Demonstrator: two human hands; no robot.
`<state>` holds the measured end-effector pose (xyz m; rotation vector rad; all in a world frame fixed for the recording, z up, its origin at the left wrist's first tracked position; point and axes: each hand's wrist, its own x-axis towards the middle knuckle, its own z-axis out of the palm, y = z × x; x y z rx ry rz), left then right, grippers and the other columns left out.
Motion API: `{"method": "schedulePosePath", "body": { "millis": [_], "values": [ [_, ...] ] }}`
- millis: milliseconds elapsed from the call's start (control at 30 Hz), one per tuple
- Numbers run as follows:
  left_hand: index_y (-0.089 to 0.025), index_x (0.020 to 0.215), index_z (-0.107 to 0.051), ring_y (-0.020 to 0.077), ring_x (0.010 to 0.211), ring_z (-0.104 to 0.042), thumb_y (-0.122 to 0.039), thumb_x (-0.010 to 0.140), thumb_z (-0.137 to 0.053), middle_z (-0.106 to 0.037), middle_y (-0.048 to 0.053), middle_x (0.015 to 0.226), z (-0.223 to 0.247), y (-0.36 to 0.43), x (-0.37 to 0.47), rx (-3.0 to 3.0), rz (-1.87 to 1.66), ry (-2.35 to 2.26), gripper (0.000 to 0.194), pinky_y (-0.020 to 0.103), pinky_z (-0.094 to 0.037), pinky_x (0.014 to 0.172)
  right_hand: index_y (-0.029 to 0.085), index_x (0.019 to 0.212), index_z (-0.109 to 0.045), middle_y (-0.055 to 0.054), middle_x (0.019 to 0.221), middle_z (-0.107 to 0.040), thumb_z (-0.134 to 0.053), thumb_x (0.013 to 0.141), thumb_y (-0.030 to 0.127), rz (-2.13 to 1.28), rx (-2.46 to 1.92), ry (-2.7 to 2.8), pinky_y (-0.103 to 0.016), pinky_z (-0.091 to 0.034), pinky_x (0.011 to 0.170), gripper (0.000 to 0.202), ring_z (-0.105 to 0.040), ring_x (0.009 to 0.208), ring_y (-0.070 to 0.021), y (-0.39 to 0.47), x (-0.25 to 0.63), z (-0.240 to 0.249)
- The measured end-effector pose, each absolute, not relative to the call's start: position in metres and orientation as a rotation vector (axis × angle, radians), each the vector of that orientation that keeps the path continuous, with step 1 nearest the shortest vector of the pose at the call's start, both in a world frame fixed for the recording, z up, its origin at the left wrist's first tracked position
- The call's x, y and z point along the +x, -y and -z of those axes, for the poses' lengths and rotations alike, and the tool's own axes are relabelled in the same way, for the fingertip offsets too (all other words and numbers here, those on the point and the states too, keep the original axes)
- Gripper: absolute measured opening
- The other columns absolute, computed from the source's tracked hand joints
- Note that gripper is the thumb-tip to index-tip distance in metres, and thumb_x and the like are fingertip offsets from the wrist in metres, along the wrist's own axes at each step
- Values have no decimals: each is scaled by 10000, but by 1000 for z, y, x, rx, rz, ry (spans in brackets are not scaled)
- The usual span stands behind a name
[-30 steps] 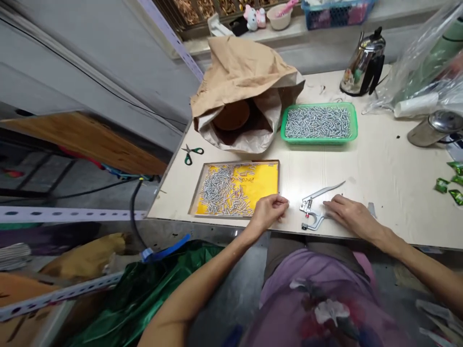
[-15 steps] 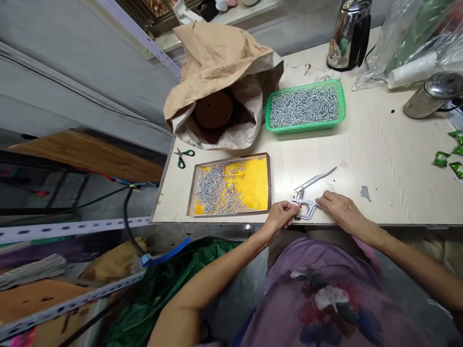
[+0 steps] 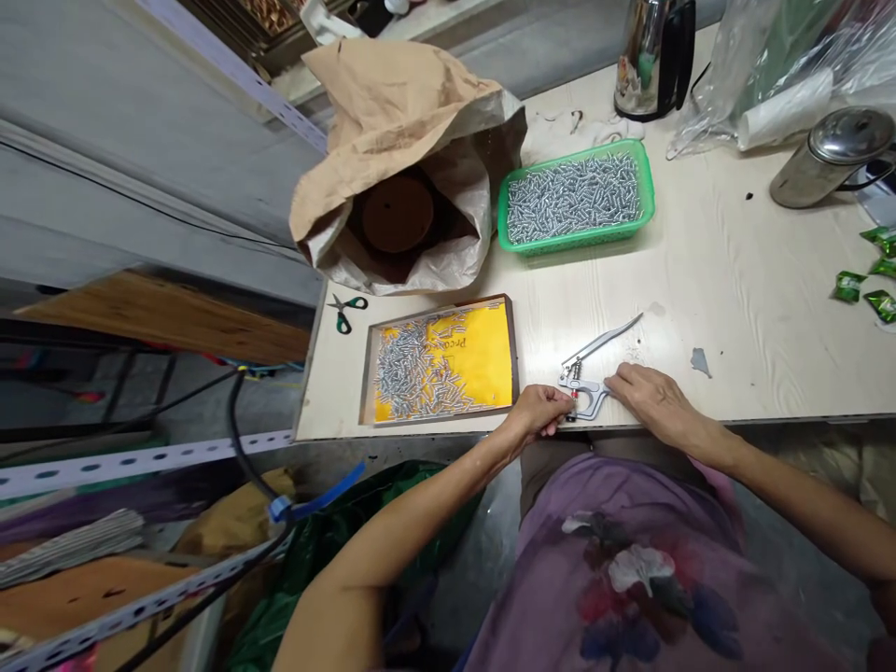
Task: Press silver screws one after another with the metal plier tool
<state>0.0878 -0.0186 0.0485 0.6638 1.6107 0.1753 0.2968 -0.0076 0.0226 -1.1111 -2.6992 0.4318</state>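
Note:
A pair of silver hand pliers (image 3: 594,390) lies near the table's front edge, its long upper handle raised apart from the lower frame. A small coil and a red bit show at its jaw. My left hand (image 3: 540,411) is closed in a pinch at the jaw end, by the red bit; whatever is between the fingertips is too small to make out. My right hand (image 3: 651,401) has its fingers closed on the pliers' lower handle end. Left of the pliers, a shallow tray (image 3: 513,350) with a yellow bottom holds many small silvery metal pieces (image 3: 406,369).
Behind stands a green plastic basket (image 3: 505,210) full of spring-like metal pieces. An open paper sack (image 3: 406,103) is at the back left, with green-handled scissors (image 3: 343,313) in front. Kettle (image 3: 654,61), metal jug (image 3: 816,159) and green wrapped packets (image 3: 848,287) are to the right.
The whole view has shifted slightly, so the table things appear a little further left and higher. Both hands keep nearly the same hold at the pliers.

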Motion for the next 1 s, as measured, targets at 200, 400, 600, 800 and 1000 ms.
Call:
{"method": "schedulePosePath", "body": {
  "millis": [200, 400, 600, 800, 1000],
  "values": [
    [-118, 664, -590, 9, 265, -363, -177, 812, -694, -462, -99, 398, -48, 20, 88, 664, -187, -1616, 191, 132, -217, 312, 158, 1293, -526, -216, 1364, -506, -634, 855, 474, -405, -1071, 2744, -451, -435, 909, 551, -479, 1208, -340, -13, 309, -24],
    [-114, 710, -603, 10, 270, -361, -183, 830, -670, -461, -101, 410, -45, 25, 89, 633, -241, -1617, 154, 133, -235, 320, 143, 1462, -332, -231, 1420, -469, -639, 745, 681, -371, -1010, 2820, -586, -298, 1066, 948, -368, 1340, -400, -43, 313, -12],
    [-117, 707, -584, 6, 266, -361, -180, 831, -666, -473, -104, 423, -44, 29, 91, 612, -300, -1621, 161, 135, -221, 312, 122, 1415, -390, -206, 1272, -573, -646, 750, 662, -319, -1014, 2842, -525, -340, 998, 895, -490, 1162, -370, -47, 309, -19],
    [-121, 716, -580, 18, 273, -377, -181, 836, -656, -465, -105, 435, -48, 29, 95, 599, -307, -1660, 154, 150, -227, 315, 129, 1391, -420, -178, 1173, -630, -661, 808, 512, -297, -1048, 2895, -466, -351, 922, 738, -523, 1054, -337, -41, 307, -30],
    [-115, 796, -642, 49, 370, -462, -274, 884, -615, -521, -60, 521, -48, 40, 87, 944, -243, -1742, 184, 173, -328, 410, 155, 1368, -447, -142, 1079, -655, -626, 862, 426, -302, -1034, 2857, -399, -351, 868, 602, -539, 979, -293, -35, 305, -31]
  ]
}}
